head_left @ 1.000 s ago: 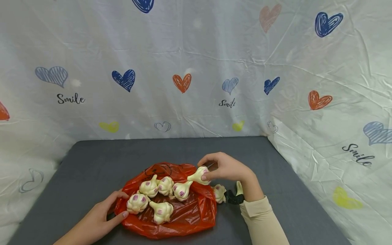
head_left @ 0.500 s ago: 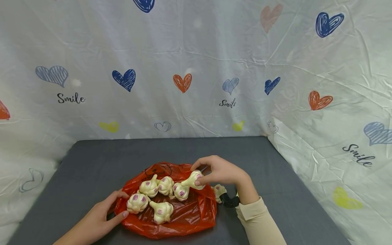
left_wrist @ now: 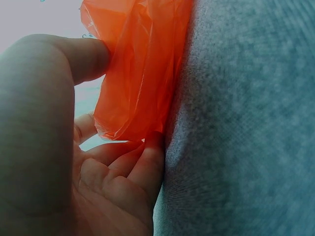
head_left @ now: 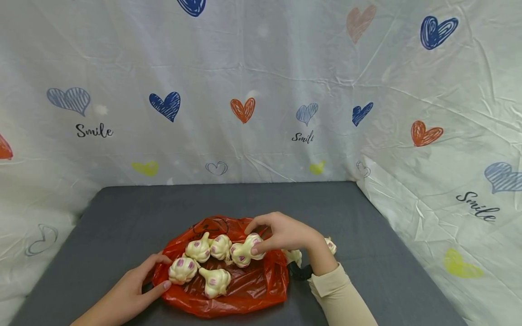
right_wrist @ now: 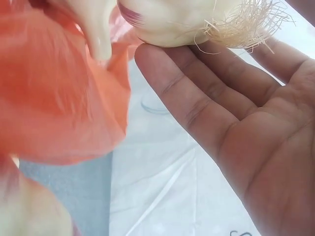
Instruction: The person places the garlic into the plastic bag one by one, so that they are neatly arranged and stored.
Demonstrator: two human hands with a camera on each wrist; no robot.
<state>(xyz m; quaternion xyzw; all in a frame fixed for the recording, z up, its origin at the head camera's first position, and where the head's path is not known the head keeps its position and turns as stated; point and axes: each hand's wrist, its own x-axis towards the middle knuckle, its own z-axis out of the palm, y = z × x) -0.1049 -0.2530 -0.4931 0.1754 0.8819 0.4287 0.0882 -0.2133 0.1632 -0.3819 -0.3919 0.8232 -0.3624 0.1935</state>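
In the head view, a red plastic bag (head_left: 248, 298) lies spread wide at the mouth, with several garlic bulbs (head_left: 216, 282) inside. My left hand (head_left: 136, 286) pinches the bag's left rim between thumb and fingers; the left wrist view shows the red film (left_wrist: 142, 73) between them. Over the bag's right part, my right hand (head_left: 287, 233) holds a garlic bulb (head_left: 254, 243) by thumb and fingertips, its neck towards the other bulbs. Up close in the right wrist view, fingers (right_wrist: 172, 88) lie under this bulb (right_wrist: 170, 27), near its stringy roots.
Just outside the bag's right side, a garlic bulb (head_left: 293, 257) lies partly behind my right wrist. Another bulb (head_left: 330, 245) peeks out beyond the forearm. A dark grey cloth (head_left: 228, 199) covers the table, and a pale curtain (head_left: 265, 59) with printed hearts hangs behind it.
My right hand has moved left and slightly down with the garlic bulb, bringing it further over the bag beside the others. The left hand has stayed at the rim.
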